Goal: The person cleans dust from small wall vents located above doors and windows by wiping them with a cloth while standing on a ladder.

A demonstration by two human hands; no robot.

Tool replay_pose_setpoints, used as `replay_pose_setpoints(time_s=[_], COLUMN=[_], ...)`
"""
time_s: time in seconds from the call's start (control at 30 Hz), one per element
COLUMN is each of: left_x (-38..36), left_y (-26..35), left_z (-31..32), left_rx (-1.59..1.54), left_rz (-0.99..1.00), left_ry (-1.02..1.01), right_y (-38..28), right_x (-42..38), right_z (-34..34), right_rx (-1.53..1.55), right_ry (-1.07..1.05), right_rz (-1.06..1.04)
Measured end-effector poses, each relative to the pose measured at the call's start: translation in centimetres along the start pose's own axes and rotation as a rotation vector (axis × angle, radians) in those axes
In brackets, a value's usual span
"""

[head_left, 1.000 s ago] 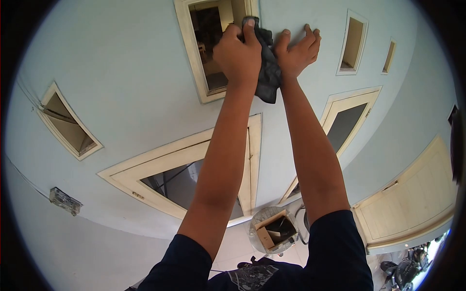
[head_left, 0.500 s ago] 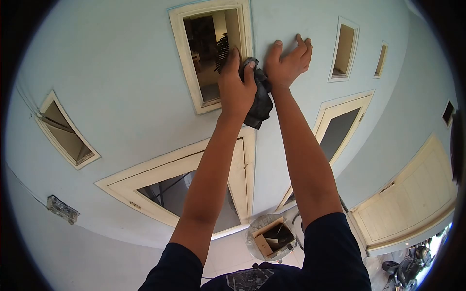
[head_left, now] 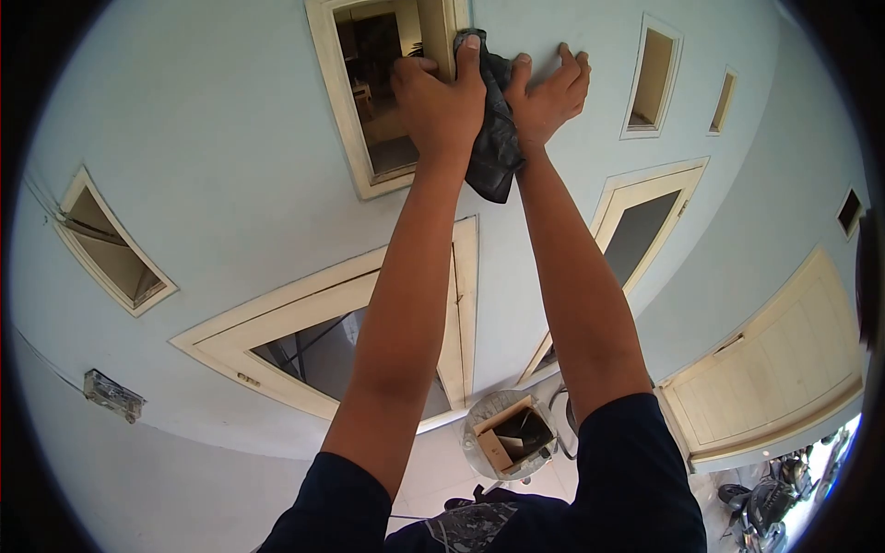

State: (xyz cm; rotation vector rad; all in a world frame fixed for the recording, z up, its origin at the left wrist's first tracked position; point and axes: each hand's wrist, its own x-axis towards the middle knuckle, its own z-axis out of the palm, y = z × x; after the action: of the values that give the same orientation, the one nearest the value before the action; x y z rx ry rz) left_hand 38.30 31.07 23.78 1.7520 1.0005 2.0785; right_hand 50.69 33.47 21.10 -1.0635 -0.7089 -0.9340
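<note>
My left hand point(head_left: 441, 106) is at the right side of a cream window frame point(head_left: 350, 101), its thumb pressing a crumpled black cloth point(head_left: 496, 152) at the frame's edge. The other fingers of that hand curl into the window opening. The cloth hangs down between my two wrists. My right hand point(head_left: 550, 100) rests against the pale blue wall point(head_left: 562, 194) just right of the cloth, with its fingers spread and bent. Its thumb is beside the cloth's upper part.
Below are a cream-framed door point(head_left: 466, 313) and an open cardboard box point(head_left: 495, 449) on a round stool point(head_left: 475, 456). Small window niches point(head_left: 653, 78) are at right, another at left above an electrical box point(head_left: 113, 394). Motorcycles point(head_left: 770, 502) stand at lower right.
The view has shifted, and the window sits higher in it. My left hand and the cloth have moved up, and the cloth hangs longer. My right hand keeps its spread pose on the wall.
</note>
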Motion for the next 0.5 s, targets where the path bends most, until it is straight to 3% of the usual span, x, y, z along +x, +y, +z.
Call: replay_pose_setpoints(time_s=[0.07, 0.13, 0.23, 0.5], left_x=[-0.1, -0.6, -2.0, -2.1], left_y=[-1.0, -3.5, -5.2, -2.6], left_z=[0.1, -0.2, -0.7, 0.3], left_rx=[-0.013, -0.100, -0.117, -0.087], left_rz=[0.009, 0.276, 0.351, 0.174], left_ry=[0.018, -0.060, -0.103, 0.080], right_y=[0.0, -0.3, -0.8, -0.8], right_x=[0.2, 0.1, 0.1, -0.1], right_z=[0.1, -0.2, -0.2, -0.3], right_rx=[-0.003, 0.013, 0.012, 0.010], right_ry=[0.012, -0.003, -0.002, -0.009], right_rz=[-0.007, 0.012, 0.038, 0.029])
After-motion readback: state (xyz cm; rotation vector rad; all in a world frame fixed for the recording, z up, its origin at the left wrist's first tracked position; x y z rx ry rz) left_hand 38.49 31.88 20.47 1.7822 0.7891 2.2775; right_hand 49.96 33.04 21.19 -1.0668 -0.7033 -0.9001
